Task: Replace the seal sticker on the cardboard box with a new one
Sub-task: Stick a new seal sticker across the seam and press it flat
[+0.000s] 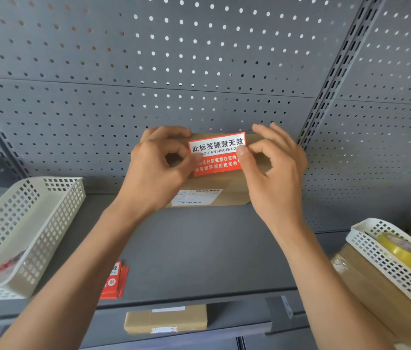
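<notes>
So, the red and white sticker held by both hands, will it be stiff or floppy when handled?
Probably floppy: the sticker looks paper-thin, and the left hand and right hand each pinch one end, keeping it stretched flat over the cardboard box. Likely very light. If its back is adhesive, it may cling to fingers.
</notes>
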A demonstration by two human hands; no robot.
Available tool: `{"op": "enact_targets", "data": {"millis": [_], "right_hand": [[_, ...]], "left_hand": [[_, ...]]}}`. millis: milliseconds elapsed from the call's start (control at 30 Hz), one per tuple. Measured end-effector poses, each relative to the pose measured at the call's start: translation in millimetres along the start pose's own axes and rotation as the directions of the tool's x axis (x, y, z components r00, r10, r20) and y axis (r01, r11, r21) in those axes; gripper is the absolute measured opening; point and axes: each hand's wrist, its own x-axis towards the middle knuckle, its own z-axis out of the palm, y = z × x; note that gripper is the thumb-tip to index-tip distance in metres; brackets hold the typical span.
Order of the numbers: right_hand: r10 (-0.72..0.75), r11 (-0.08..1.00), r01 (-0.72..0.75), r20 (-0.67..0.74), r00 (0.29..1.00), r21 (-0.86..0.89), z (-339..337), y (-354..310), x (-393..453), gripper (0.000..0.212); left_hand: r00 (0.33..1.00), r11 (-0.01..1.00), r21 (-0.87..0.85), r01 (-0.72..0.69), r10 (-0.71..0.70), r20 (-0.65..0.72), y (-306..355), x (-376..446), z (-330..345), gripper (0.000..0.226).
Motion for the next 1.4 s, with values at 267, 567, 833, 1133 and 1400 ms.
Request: {"op": "enact_targets", "data": {"millis": [267,567,833,1133,1400], "right_hand": [[0.084,0.994,-0.088,0.062,0.995,0.07,0.3,14.0,3.3,0.028],[0.057,0.998,-0.056,0.052,0.997,-0.017,4.9,15.0,4.6,0.029],[0.005,0.995,-0.004,0.007,1.0,-0.098,11.7,18.8,4.2,0.03],[-0.038,0.986,0.033,-0.029,0.999,-0.164,16.5,21.5,3.8,0.029],[-0.05,0.982,0.043,-0.031,0.998,-0.184,18.1,24.2,3.5,0.03]], "left_hand": [[0.998,0.997,0.078,0.003,0.002,-0.055,5.8,6.2,5.9,0.022],[0.997,0.994,0.111,-0.008,0.017,-0.077,4.7,8.1,8.5,0.021],[0.995,0.99,0.141,-0.021,0.034,-0.091,5.4,10.9,10.8,0.021],[0.99,0.975,0.206,-0.083,0.104,-0.095,3.3,12.0,13.2,0.018],[0.988,0.972,0.214,-0.093,0.117,-0.105,0.0,12.4,14.5,0.022]]}}
